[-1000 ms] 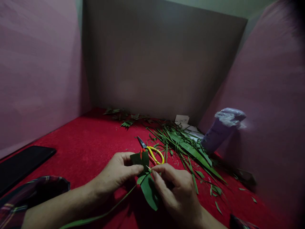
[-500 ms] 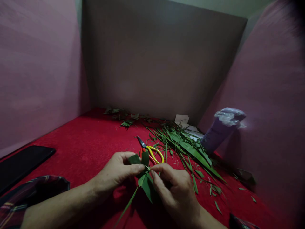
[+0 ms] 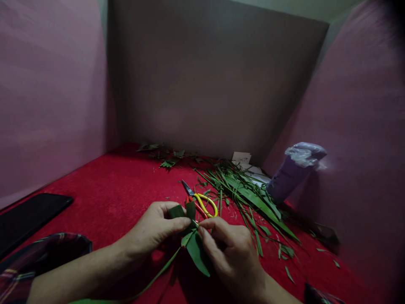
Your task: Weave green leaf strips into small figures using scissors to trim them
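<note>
Between my two hands is a small piece of folded green leaves [image 3: 196, 252], with a long thin strip trailing from it toward the lower left. My left hand [image 3: 159, 228] pinches the leaf piece between thumb and fingers, two short dark leaf ends sticking up beside the thumb. With thumb and forefinger closed, my right hand [image 3: 229, 249] grips a small pale tip at the middle of the piece. Just beyond the fingers lie scissors [image 3: 206, 204] with one yellow and one red handle, blades pointing away to the left.
A heap of long green leaves and strips [image 3: 247, 190] lies right of the scissors, scraps scattered around. Behind it stand a white card [image 3: 241, 158] and a tilted purple container [image 3: 292, 173] topped with clear plastic. A black phone-like slab [image 3: 34, 219] rests at left on the red cloth [image 3: 104, 185].
The leaf piece has turned slightly between my fingers; its lower leaf now hangs further down and right. The trailing strip has swung and bends out to the left. Both hands stay nearly in place.
</note>
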`<action>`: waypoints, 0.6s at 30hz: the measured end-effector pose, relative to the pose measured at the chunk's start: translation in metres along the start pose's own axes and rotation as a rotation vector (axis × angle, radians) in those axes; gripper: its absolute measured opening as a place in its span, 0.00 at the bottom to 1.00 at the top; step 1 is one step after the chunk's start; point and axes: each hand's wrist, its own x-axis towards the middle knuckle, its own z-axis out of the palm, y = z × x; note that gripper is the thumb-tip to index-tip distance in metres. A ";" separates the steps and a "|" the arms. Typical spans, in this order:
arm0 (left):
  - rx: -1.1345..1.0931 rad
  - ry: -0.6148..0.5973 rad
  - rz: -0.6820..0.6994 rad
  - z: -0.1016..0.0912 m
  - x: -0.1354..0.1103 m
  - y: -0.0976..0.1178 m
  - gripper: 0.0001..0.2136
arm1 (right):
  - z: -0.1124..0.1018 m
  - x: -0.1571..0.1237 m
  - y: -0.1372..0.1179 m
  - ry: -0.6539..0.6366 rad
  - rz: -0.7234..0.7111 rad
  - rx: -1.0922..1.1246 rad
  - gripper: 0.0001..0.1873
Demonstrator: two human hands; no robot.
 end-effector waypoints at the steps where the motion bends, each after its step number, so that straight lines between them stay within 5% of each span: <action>1: 0.001 -0.002 0.006 0.000 0.001 0.000 0.14 | 0.000 0.000 0.000 -0.002 0.000 -0.002 0.09; 18: -0.013 -0.010 -0.028 -0.002 0.000 -0.002 0.11 | -0.001 0.001 0.001 -0.018 0.004 -0.005 0.10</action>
